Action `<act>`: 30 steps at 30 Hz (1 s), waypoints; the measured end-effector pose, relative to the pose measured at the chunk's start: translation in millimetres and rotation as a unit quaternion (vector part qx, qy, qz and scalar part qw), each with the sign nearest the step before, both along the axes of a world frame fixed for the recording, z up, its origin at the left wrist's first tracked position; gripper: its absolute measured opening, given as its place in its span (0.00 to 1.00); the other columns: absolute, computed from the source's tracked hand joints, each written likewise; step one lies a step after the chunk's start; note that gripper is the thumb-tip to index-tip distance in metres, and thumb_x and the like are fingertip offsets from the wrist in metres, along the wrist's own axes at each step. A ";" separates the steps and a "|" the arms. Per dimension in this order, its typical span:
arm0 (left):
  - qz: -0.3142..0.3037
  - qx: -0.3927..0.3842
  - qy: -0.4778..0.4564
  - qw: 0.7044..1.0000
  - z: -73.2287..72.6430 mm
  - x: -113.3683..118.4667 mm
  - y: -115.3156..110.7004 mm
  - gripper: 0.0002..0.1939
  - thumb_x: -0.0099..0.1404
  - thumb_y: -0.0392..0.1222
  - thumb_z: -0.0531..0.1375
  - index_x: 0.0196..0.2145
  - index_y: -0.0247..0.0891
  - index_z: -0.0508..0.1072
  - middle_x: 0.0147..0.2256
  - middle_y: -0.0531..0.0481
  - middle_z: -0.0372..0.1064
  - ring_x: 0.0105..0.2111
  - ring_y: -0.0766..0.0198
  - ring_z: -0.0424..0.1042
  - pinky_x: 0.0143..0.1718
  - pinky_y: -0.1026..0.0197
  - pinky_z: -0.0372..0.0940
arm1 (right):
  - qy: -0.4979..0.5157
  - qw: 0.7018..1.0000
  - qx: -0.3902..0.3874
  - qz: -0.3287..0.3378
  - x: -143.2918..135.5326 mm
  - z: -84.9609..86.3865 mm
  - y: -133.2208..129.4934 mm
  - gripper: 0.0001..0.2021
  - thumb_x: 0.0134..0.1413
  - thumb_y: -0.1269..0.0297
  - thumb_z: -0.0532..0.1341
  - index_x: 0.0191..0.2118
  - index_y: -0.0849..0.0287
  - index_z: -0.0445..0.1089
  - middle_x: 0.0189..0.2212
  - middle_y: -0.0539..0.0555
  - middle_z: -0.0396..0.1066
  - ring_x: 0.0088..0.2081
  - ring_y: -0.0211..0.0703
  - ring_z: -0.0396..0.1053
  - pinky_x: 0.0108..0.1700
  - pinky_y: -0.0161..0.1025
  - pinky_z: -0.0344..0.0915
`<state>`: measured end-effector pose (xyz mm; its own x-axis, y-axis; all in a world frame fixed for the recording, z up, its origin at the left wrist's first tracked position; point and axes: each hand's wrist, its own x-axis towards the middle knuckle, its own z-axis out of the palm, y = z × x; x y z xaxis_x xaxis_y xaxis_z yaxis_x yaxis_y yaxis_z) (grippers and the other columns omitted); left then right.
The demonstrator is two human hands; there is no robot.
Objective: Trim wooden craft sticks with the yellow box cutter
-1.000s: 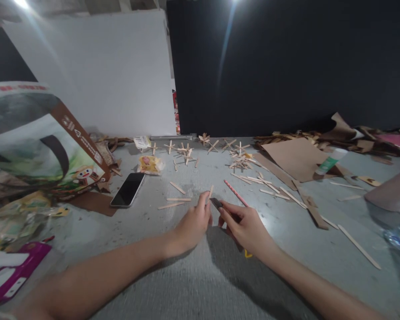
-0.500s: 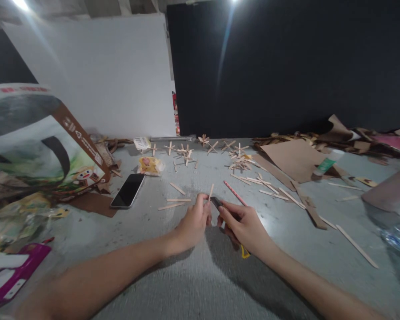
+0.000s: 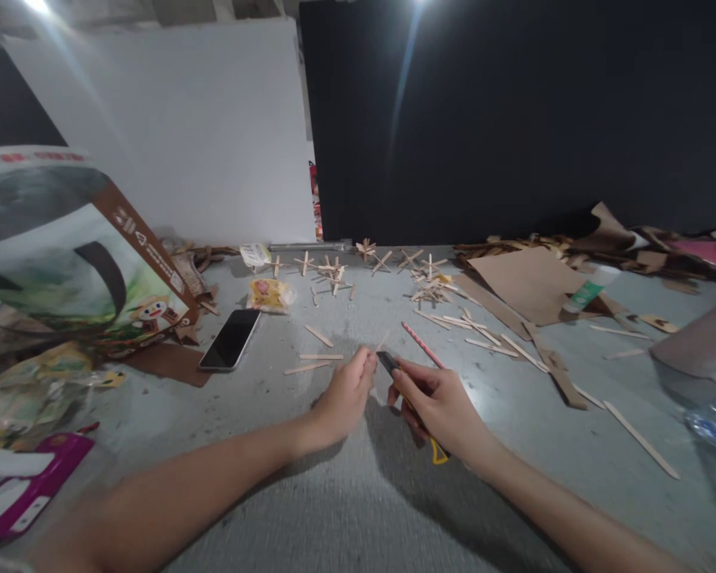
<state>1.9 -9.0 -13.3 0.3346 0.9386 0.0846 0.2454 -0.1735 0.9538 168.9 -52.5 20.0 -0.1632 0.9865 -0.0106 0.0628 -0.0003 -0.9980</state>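
Note:
My left hand [image 3: 347,394] is closed on a thin wooden stick [image 3: 383,344], whose upper end juts out past the fingers and looks faint and blurred. In my right hand [image 3: 438,402] is a utility knife [image 3: 389,364] with a dark front end and a yellow tail. The knife's front end is close to the stick; I cannot tell whether they touch. Just beyond the right hand lies a red-and-white striped pencil [image 3: 421,342]. Left of the left hand, several loose wooden sticks [image 3: 321,356] lie flat on the grey table [image 3: 286,501].
Crossed-stick pieces [image 3: 382,261] line the back beside a stick pile [image 3: 433,290]. At left are a phone [image 3: 231,341], a printed bag [image 3: 65,263], a yellow packet [image 3: 270,294] and a purple tool [image 3: 33,485]. Cardboard [image 3: 528,282] and a glue tube [image 3: 590,290] lie at right.
The stick in my left hand has tilted to the right and shows less clearly, and the left fingers have closed in around it. My right hand with the utility knife has barely moved.

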 end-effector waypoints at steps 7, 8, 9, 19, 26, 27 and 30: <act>-0.013 0.036 0.016 0.999 7.6 1.8 -2.0 0.23 0.78 0.61 0.45 0.31 0.43 0.59 0.20 0.59 0.54 0.21 0.67 0.56 0.26 0.61 0.52 | 0.024 0.999 -0.022 -0.036 -10.9 -5.1 -4.7 0.24 0.56 0.37 0.63 0.30 0.56 0.70 0.17 0.45 0.64 0.12 0.32 0.56 0.11 0.32 0.57; -0.011 0.045 0.026 0.999 8.2 1.6 -2.3 0.23 0.78 0.60 0.45 0.31 0.43 0.59 0.20 0.59 0.55 0.21 0.66 0.56 0.26 0.61 0.52 | 0.028 0.999 -0.023 -0.040 -12.0 -5.9 -4.9 0.25 0.56 0.36 0.63 0.29 0.56 0.70 0.17 0.45 0.64 0.12 0.32 0.55 0.11 0.32 0.57; -0.011 0.051 0.034 0.998 8.6 1.5 -2.4 0.23 0.78 0.60 0.44 0.31 0.43 0.58 0.20 0.59 0.55 0.22 0.66 0.57 0.27 0.61 0.52 | 0.029 0.998 -0.023 -0.042 -12.9 -6.6 -5.1 0.25 0.56 0.36 0.63 0.28 0.56 0.69 0.17 0.45 0.64 0.12 0.31 0.55 0.11 0.31 0.57; -0.017 0.073 0.053 0.996 8.9 0.0 -1.5 0.20 0.79 0.55 0.44 0.31 0.44 0.58 0.22 0.58 0.59 0.24 0.64 0.62 0.28 0.60 0.56 | 0.004 0.997 -0.008 -0.077 -23.6 -10.1 -13.1 0.24 0.60 0.37 0.60 0.28 0.56 0.69 0.15 0.45 0.63 0.12 0.34 0.58 0.12 0.32 0.56; -0.014 0.058 0.063 0.996 8.3 -0.9 -0.3 0.19 0.78 0.53 0.44 0.31 0.43 0.58 0.22 0.58 0.58 0.24 0.64 0.60 0.28 0.61 0.54 | 0.017 0.998 -0.024 -0.053 -16.8 -6.7 -7.7 0.25 0.56 0.36 0.62 0.27 0.55 0.68 0.16 0.45 0.64 0.12 0.34 0.57 0.11 0.32 0.58; -0.011 0.054 0.060 0.997 7.9 -0.7 0.1 0.19 0.78 0.53 0.44 0.31 0.43 0.58 0.22 0.58 0.57 0.24 0.65 0.59 0.28 0.61 0.53 | 0.019 0.998 -0.028 -0.044 -14.4 -5.7 -6.0 0.25 0.56 0.36 0.63 0.27 0.55 0.68 0.16 0.45 0.63 0.11 0.33 0.57 0.11 0.32 0.57; -0.009 0.034 0.041 0.999 6.8 -0.3 1.1 0.22 0.78 0.57 0.45 0.30 0.43 0.59 0.22 0.58 0.55 0.23 0.65 0.58 0.28 0.61 0.52 | 0.020 0.999 -0.036 -0.016 -7.7 -2.7 -1.7 0.25 0.56 0.37 0.63 0.25 0.55 0.66 0.13 0.43 0.59 0.10 0.33 0.54 0.11 0.32 0.55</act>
<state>1.6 -7.8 -6.5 0.3603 0.9252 0.1193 0.3189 -0.2423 0.9163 161.2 -54.1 17.4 -0.1327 0.9883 -0.0757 0.0216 -0.0735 -0.9971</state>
